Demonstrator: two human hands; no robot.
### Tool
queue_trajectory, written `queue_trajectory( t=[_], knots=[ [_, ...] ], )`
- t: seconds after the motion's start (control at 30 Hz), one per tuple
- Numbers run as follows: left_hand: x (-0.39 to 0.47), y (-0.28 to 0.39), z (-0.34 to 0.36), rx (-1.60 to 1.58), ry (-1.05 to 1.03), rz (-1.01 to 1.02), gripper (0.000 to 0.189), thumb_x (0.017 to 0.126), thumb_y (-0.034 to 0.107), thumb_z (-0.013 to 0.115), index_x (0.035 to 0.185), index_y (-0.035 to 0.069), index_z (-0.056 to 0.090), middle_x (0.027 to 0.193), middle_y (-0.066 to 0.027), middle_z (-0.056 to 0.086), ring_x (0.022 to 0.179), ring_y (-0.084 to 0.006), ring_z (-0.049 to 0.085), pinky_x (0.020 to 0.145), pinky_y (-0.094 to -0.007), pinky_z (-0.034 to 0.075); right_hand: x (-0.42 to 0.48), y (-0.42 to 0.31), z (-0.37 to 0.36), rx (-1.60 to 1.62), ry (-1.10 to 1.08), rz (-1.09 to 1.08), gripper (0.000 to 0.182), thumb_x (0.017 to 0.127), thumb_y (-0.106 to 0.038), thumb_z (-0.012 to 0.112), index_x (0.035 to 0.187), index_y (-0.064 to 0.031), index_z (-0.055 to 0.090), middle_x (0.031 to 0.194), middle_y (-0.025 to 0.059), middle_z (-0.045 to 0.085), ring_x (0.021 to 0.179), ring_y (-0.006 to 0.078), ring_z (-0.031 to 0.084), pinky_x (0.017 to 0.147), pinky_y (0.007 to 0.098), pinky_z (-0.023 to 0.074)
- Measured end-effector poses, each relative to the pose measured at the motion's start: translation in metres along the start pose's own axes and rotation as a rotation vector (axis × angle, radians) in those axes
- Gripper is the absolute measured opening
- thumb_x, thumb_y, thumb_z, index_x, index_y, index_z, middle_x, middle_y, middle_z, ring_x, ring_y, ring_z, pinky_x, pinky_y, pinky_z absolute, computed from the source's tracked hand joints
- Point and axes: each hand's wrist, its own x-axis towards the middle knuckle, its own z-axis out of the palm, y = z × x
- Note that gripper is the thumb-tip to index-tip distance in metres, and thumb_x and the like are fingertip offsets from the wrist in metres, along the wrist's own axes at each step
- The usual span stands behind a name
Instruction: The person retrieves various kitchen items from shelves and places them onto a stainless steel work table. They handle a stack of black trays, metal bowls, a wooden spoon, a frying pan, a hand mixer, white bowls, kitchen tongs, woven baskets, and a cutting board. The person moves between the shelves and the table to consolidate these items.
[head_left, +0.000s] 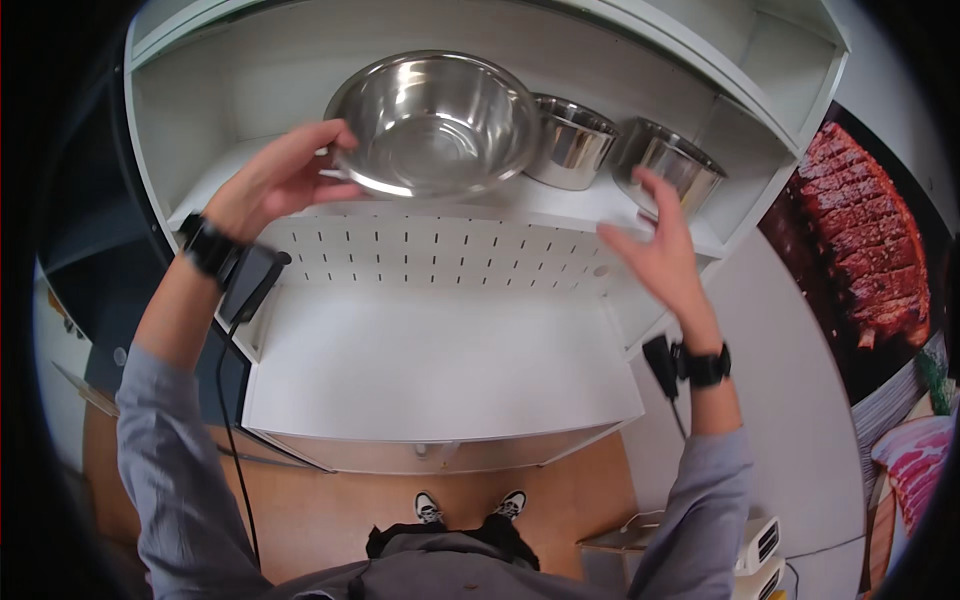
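Note:
My left hand (289, 172) grips the left rim of a wide stainless steel bowl (439, 142). The bowl's open side faces me, and its inside holds nothing. It overlaps the upper shelf; whether it touches the board is hidden. My right hand (664, 251) has thumb and fingers apart and holds nothing. Behind it, at the shelf's right end, stands a steel pot (675, 165), partly covered by my fingers. A second steel pot (574, 142) sits between that one and the bowl, its left side hidden by the bowl's rim.
The white shelf board (555, 206) runs above a slotted back panel (420, 251) and a white worktop (442, 360). Cables hang from devices strapped to both wrists. A dark panel (90, 225) borders the left side. White boxes (761, 544) stand at lower right.

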Motion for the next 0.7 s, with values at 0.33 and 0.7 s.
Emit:
queue_trajectory(
  t=[0.33,0.7],
  knots=[
    [-0.125,-0.071,-0.049,-0.048,-0.022,-0.376,0.01,0.079,0.0,0.06,0.087,-0.006,0.06,0.071,-0.0098,0.065,0.05,-0.0141,0.063,0.041,-0.0188,0.052,0.11,0.026,0.034,-0.071,-0.195,0.144,0.046,0.065,-0.03,0.074,0.096,0.0006,0.062,0.09,0.0135,0.061,0.085,0.024,0.057,0.078,0.0319,0.0447],
    [-0.102,-0.211,0.028,-0.063,-0.219,-0.578,0.018,0.084,0.006,0.059,0.1,-0.003,0.06,0.094,-0.0117,0.063,0.079,-0.0189,0.065,0.068,-0.028,0.059,0.014,-0.028,-0.016,0.107,0.04,-0.124,0.019,0.062,-0.008,0.077,0.074,-0.0003,0.064,0.075,0.0075,0.061,0.074,0.0179,0.057,0.068,0.0276,0.0449]
  ],
)
